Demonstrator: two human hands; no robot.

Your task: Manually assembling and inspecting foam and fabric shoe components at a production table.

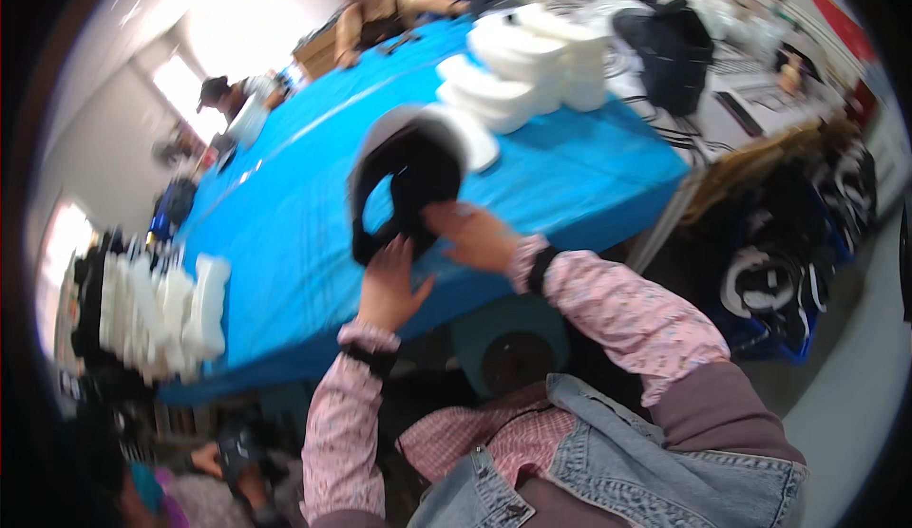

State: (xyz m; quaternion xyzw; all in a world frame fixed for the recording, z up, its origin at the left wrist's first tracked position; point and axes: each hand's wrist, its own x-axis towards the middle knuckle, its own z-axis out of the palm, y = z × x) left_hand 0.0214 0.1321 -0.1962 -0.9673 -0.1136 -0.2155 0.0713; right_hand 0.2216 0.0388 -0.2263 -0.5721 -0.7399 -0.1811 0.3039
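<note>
A curved black piece [426,179] with a pale grey outer band and a gap through its middle stands over the near part of the blue-covered table [285,272]. It is blurred, so its exact kind cannot be told. My right hand [475,235] grips its lower right side, fingers closed over the edge. At its lower edge, my left hand [388,286] touches it with fingers stretched up and thumb apart. A white curved foam piece [470,139] lies just behind it, partly hidden.
Stacked white foam pieces [518,63] stand at the table's far right. More white pieces [161,314] line its left end. A black bag-like item [670,58] sits beside a phone-like dark object [739,113]. Two people work across the table; another person's hand [207,459] shows lower left. A blue crate [769,338] stands right.
</note>
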